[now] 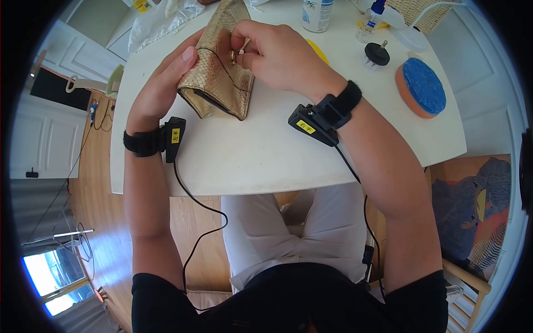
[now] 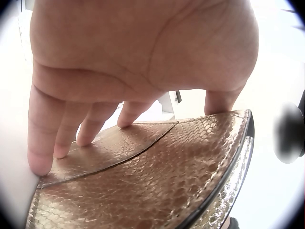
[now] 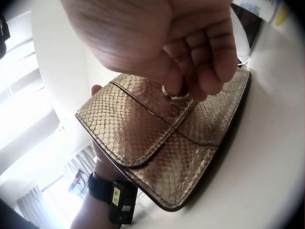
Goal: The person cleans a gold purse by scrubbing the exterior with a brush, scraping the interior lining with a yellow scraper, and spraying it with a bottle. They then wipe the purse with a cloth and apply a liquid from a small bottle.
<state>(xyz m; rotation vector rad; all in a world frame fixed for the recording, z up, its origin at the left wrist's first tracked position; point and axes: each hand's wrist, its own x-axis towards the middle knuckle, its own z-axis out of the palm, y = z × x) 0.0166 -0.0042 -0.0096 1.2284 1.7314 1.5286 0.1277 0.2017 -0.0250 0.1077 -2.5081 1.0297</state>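
Note:
A gold snakeskin-patterned clutch bag (image 1: pixel 213 71) stands tilted near the table's far left, its narrow side towards me. My left hand (image 1: pixel 157 84) holds it from the left, thumb on its top edge. In the left wrist view, the left fingers (image 2: pixel 41 152) lie spread along a stitched panel. My right hand (image 1: pixel 286 55) is at the bag's front, thumb and curled fingertips pinching a small gold metal ring (image 3: pixel 176 97). The right wrist view shows the flap (image 3: pixel 138 126) lying against the front, with a thin dark strap line crossing it. The fingertips partly hide the ring.
Behind and right of the hands stand a spray can (image 1: pixel 317 15) and a clear bottle with a blue top (image 1: pixel 368 25). A black round-topped piece (image 1: pixel 377 54) and a blue-and-orange round sponge pad (image 1: pixel 422 87) lie on the white table (image 1: pixel 250 166). White satin cloth (image 1: pixel 161 28) lies back left.

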